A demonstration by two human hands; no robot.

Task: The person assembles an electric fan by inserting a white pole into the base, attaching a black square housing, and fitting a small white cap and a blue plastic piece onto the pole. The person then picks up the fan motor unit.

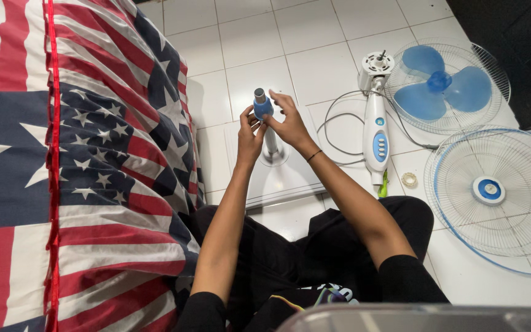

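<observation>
I sit on a white tiled floor with a white fan base (284,178) in front of me. A grey pole (270,138) stands upright from the base, topped by a blue collar (262,107). My left hand (250,132) grips the collar from the left with thumb and fingers. On the collar's right side, the fingertips of my right hand (287,120) pinch it, fingers curled over the pole top. Both forearms reach forward from my black-clad lap.
A white fan motor body with blue buttons (376,123) lies to the right, its grey cord looping beside it. A rear grille holding the blue blade (440,83) and a front grille (493,190) lie further right. A flag-patterned bed cover (75,154) fills the left.
</observation>
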